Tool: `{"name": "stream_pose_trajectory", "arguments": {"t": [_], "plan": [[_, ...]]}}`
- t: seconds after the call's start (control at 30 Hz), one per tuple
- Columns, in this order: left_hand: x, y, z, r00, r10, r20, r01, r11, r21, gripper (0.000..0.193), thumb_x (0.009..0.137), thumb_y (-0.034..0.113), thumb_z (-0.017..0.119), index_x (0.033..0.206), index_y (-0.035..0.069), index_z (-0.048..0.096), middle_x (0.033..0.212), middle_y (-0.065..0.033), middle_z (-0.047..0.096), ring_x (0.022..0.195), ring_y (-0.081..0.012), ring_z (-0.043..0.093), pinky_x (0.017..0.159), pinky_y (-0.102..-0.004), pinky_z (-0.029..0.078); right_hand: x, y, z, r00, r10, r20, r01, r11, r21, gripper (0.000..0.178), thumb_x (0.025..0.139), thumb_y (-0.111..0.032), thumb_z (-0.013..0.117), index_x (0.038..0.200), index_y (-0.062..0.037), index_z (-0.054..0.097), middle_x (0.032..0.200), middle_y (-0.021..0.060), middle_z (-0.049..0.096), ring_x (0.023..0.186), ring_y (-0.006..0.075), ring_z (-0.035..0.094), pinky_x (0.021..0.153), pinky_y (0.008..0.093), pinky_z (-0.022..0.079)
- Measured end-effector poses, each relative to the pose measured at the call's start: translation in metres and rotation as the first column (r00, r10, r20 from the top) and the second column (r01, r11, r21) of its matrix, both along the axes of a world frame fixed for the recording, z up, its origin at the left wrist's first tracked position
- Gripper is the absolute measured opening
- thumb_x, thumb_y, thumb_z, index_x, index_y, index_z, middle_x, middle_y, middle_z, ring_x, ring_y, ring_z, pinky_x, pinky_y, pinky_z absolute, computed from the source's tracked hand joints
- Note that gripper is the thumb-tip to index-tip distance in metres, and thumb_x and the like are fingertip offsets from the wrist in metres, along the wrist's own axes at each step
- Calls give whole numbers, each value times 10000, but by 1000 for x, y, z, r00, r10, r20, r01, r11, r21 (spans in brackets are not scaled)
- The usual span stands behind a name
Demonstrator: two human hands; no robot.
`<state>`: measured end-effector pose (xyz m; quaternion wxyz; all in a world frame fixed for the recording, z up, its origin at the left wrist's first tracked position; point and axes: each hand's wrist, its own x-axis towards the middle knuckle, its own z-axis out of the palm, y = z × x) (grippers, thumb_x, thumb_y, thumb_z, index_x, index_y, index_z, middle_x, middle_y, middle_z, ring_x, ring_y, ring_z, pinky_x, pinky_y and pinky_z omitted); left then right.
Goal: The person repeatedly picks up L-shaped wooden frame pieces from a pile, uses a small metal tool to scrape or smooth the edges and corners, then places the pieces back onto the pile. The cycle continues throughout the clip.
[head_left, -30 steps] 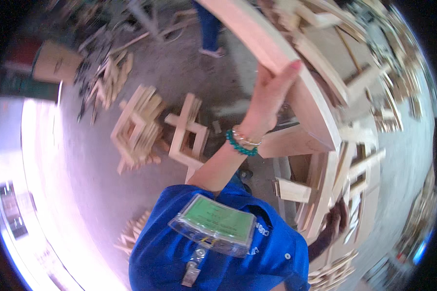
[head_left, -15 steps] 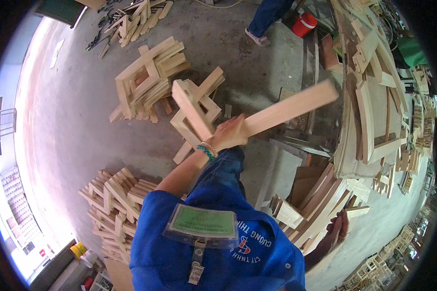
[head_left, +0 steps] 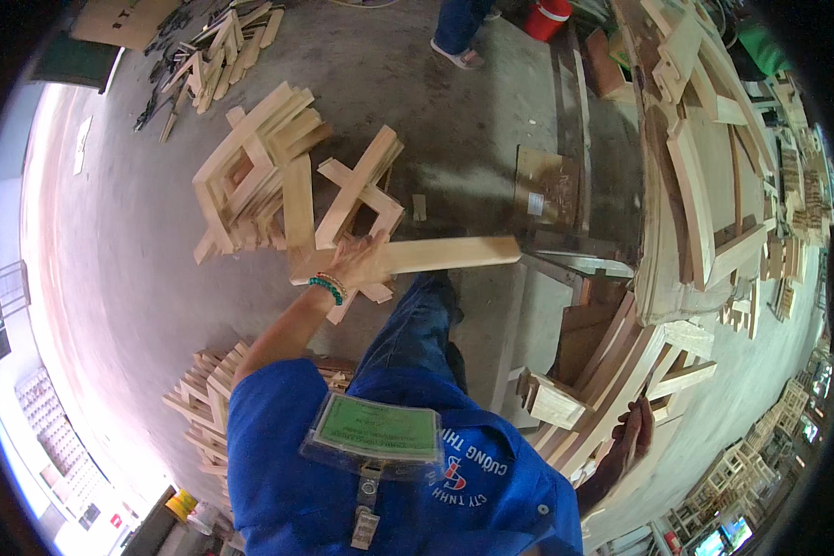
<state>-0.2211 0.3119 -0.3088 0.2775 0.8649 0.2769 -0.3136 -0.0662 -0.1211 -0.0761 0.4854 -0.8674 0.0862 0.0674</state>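
Note:
My left hand (head_left: pixel 354 263), with a green bead bracelet at the wrist, is closed round the corner of an L-shaped wooden frame piece (head_left: pixel 454 252). One bar of it points right; the other runs up beside the stacked frames. Just beyond the hand lies a small pile of crossed wooden frames (head_left: pixel 366 181) on the floor. To its left is a larger stack of angled wooden frames (head_left: pixel 250 167). Low at the right, my right hand (head_left: pixel 635 428) has curled fingers beside a stack of wooden parts (head_left: pixel 612 380); what it holds, if anything, is hidden.
A workbench (head_left: pixel 653 232) with curved wooden parts stands at the right. More frames (head_left: pixel 195 398) are piled at lower left, and loose slats (head_left: pixel 227 56) lie at the far left. Another person's leg (head_left: pixel 459 28) and a red bucket (head_left: pixel 547 17) are at the far side.
My left hand has moved left and a little nearer, lowering the L-shaped piece toward the stacked frames. The whole view has shifted slightly. My right hand stays by the parts at the right.

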Motion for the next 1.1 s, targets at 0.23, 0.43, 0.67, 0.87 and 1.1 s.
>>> {"name": "stream_pose_trajectory", "arguments": {"t": [0.23,0.43,0.67,0.87,1.1], "plan": [[28,60,63,866,415,278,-316,887,-338,652,732,456,699,1216,68,499,1024,-141,651,973,-259,618,859,-352,444,-2,-2,-17,999,14,-42,-15,1000,-17,329,922,-220,564,1151,14,601,884,36,590,684,76,475,571,205,363],[3,104,19,432,871,233,-615,474,-630,504,823,387,637,1141,4,560,1025,-64,616,937,-132,566,857,-281,431,-3,-8,-42,992,75,-102,-68,995,79,295,920,-191,585,1169,-34,615,861,-6,635,658,23,478,538,169,335],[-10,101,4,78,996,50,-587,86,-805,580,818,450,611,1189,15,514,1001,-128,650,837,-197,613,733,-335,512,-8,-11,-47,982,48,-183,-29,994,106,299,916,-189,589,1176,-42,610,942,21,646,697,35,504,562,171,365],[-14,96,25,95,995,29,-548,77,-833,586,822,430,613,1223,23,484,1014,-160,648,824,-216,630,715,-345,529,-8,-2,-49,980,66,-190,-51,995,82,291,914,-187,590,1166,-45,614,939,18,642,712,42,510,569,172,372],[-19,100,22,323,940,111,-563,285,-775,481,817,322,646,1176,24,529,1008,-104,653,868,-161,610,741,-304,505,-12,-10,-56,975,63,-212,-45,995,89,301,902,-200,612,1156,-39,616,907,5,635,697,44,511,542,175,364]]}}
